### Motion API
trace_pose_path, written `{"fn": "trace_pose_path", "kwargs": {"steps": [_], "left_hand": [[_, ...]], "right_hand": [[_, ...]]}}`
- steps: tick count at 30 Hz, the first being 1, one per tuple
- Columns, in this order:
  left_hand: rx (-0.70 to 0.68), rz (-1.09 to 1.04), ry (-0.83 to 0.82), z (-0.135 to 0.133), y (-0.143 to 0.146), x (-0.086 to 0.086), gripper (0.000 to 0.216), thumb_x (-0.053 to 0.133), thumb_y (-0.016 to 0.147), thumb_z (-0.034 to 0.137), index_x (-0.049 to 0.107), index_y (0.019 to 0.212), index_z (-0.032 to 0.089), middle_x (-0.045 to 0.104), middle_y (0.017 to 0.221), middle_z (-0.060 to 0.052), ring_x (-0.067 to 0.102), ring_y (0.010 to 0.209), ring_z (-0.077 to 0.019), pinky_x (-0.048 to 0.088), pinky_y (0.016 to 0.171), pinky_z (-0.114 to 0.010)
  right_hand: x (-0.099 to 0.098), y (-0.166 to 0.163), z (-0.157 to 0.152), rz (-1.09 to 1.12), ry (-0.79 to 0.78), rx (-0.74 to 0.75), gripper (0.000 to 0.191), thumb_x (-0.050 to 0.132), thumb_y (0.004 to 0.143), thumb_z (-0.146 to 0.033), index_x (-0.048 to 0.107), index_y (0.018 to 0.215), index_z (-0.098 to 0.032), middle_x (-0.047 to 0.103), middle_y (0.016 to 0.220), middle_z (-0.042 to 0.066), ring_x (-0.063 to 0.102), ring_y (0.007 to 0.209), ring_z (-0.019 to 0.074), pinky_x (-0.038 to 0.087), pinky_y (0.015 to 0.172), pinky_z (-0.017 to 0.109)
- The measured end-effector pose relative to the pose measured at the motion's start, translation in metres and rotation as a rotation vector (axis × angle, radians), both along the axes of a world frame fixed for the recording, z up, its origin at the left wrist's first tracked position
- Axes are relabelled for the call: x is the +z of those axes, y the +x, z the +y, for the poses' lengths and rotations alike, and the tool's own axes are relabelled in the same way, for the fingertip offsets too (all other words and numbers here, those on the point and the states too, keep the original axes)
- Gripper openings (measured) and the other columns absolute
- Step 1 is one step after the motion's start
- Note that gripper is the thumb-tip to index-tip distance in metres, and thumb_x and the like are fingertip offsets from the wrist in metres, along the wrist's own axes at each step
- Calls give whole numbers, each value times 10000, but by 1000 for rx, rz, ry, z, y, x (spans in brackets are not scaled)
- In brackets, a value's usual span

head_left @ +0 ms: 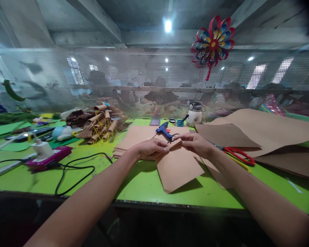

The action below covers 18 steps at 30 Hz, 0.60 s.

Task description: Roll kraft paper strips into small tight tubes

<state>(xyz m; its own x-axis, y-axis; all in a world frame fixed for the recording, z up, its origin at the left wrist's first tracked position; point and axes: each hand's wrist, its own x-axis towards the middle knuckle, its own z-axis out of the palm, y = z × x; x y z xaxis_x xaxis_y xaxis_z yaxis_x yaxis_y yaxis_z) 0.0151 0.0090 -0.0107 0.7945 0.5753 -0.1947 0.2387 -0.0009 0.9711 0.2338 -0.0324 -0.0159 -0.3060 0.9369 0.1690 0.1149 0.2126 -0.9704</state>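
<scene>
Both my hands are at the far edge of a sheet of brown paper (180,169), whose flap there is folded or curled up. My left hand (153,148) pinches the left end of that edge. With thumb and fingers, my right hand (197,144) grips its right end. The sheet's near corner hangs toward me over the green table. Just beyond my hands a blue glue gun (164,131) with a red trigger lies on a stack of brown paper (134,137). Scissors (238,156) with red handles lie by my right forearm.
Bundled brown paper rolls with yellow string (103,125) stand at the left back. A purple power strip (50,159) and its black cable (89,166) lie on the left. A white jar (195,115) stands behind; large brown sheets (267,128) cover the right. The table's front edge (154,203) is near me.
</scene>
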Motion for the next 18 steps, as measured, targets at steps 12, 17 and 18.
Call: {"fn": "trace_pose_path", "kwargs": {"steps": [12, 17, 18], "left_hand": [[9, 153, 636, 2, 8, -5, 352, 485, 802, 390, 626, 985, 125, 553, 714, -15, 432, 617, -109, 309, 548, -203], [82, 164, 975, 4, 14, -10, 318, 431, 838, 353, 638, 985, 162, 595, 743, -24, 466, 655, -132, 324, 584, -209], [94, 150, 1016, 4, 14, -10, 312, 428, 842, 341, 635, 1004, 173, 610, 780, -33, 481, 676, -139, 332, 599, -210]], "right_hand": [[-8, -6, 6, -333, 303, -249, 348, 580, 735, -398, 666, 947, -137, 648, 793, 62, 557, 708, 163, 447, 634, 287], [-4, -6, 5, -150, 277, -257, 347, 628, 689, -341, 649, 947, -111, 659, 801, 70, 580, 714, 156, 464, 655, 289], [-3, -5, 5, -106, 255, -250, 372, 644, 673, -339, 642, 965, -109, 660, 793, 70, 583, 711, 156, 467, 657, 292]]}}
